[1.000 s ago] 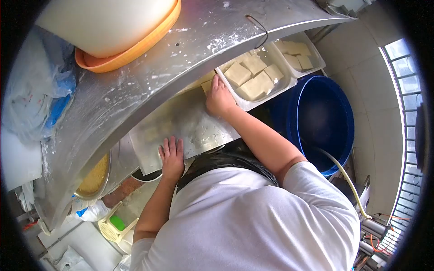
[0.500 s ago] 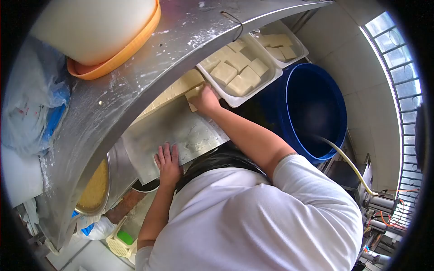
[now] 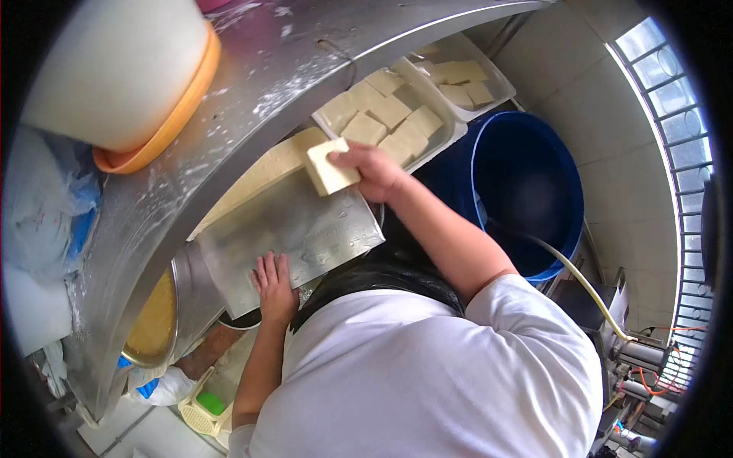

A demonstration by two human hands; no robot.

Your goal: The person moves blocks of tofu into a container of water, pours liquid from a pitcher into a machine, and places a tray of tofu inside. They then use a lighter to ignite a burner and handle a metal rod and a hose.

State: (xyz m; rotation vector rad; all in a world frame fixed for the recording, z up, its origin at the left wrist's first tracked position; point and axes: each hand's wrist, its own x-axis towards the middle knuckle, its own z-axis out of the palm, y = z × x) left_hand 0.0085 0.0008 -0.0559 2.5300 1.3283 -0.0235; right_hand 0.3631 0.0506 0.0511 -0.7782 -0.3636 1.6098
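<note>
My right hand (image 3: 371,169) grips a pale block of tofu (image 3: 330,169), thumb across its top, and holds it above the far right end of a metal sheet (image 3: 286,229). Fingers stretched out, my left hand (image 3: 273,286) lies flat on the sheet's near edge. Behind the sheet runs a long slab of tofu (image 3: 248,183), partly hidden by the steel counter. Just past my right hand, a white tub (image 3: 456,132) holds several cut tofu blocks (image 3: 389,111).
A second white tub (image 3: 505,93) with tofu pieces stands farther back. At my right is a blue barrel (image 3: 473,179) with a hose (image 3: 576,278) over its rim. The curved steel counter (image 3: 221,130) overhangs the work area, bearing a white container (image 3: 114,76) with an orange rim.
My right hand has lifted the tofu block away from the slab and brought it nearer, over the sheet. My left hand stays on the sheet. The view has shifted slightly.
</note>
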